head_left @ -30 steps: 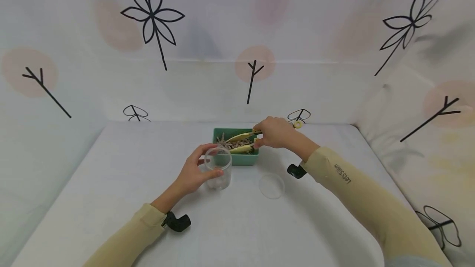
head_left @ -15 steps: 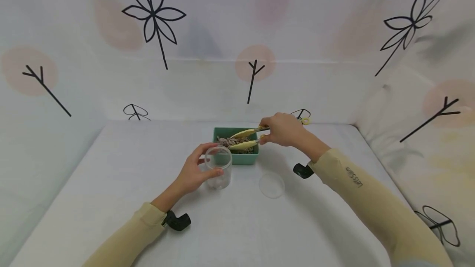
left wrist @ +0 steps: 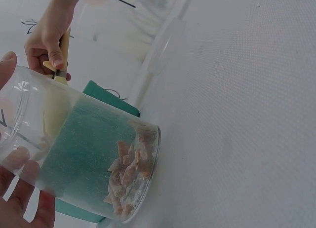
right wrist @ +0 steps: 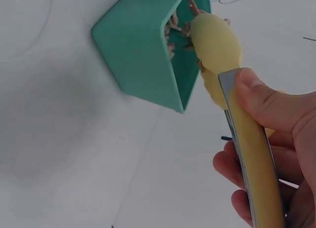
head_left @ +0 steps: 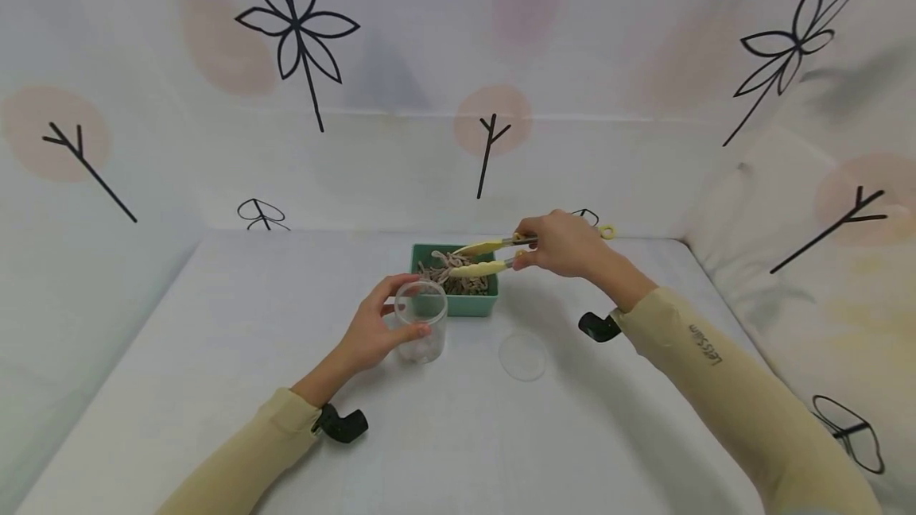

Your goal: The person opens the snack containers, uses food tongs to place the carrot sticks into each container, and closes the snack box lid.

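Observation:
My left hand (head_left: pixel 372 332) holds a clear plastic jar (head_left: pixel 424 340) upright on the table, fingers and thumb around its upper part. Pinkish-brown pieces (left wrist: pixel 127 173) lie at the jar's bottom in the left wrist view. Behind the jar sits a green rectangular box (head_left: pixel 468 307) holding a heap of thin grey-brown strips (head_left: pixel 468 286). My right hand (head_left: pixel 565 243) grips yellow-and-metal tongs (head_left: pixel 478 269), their heads over the box. In the right wrist view a few strips stick out from between the tongs' heads (right wrist: pixel 216 43).
A clear round lid (head_left: pixel 523 357) lies flat on the white table (head_left: pixel 458 443), right of the jar. A patterned white cloth (head_left: pixel 393 165) rises behind the table and along its right side. Dark wrist cameras (head_left: pixel 343 424) are strapped to both forearms.
My right hand and the tongs have moved up and to the right, the heads rising from down in the strips to over them. My left hand and the jar stay in place.

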Available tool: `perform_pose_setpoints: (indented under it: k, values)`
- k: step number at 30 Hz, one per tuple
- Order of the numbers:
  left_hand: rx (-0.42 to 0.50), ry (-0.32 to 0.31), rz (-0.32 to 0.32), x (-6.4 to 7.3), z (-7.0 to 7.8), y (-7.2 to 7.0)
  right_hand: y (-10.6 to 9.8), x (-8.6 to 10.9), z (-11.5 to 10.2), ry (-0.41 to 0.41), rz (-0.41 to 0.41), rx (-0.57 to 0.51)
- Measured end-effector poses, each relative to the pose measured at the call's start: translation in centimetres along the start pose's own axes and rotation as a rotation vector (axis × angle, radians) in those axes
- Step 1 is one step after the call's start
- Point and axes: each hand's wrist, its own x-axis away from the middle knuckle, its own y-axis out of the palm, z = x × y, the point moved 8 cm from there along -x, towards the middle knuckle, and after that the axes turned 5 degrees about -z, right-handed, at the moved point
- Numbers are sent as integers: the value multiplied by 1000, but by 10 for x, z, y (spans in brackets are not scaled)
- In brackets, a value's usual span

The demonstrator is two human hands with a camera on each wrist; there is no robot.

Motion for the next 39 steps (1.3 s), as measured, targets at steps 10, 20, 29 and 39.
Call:
perform_pose_setpoints:
  k: [10, 20, 29, 39]
  values:
    - [1, 5, -1, 0, 1, 0, -11, 4, 6, -8, 38, -33]
    - [16, -4, -15, -1, 1, 2, -12, 8, 7, -27, 45, -71]
    - [22, -10, 1, 0, 3, 0, -21, 11, 8, -41, 64, -73]
    - [30, -31, 28, 0, 5, -1, -35, 17, 8, -61, 114, -113]
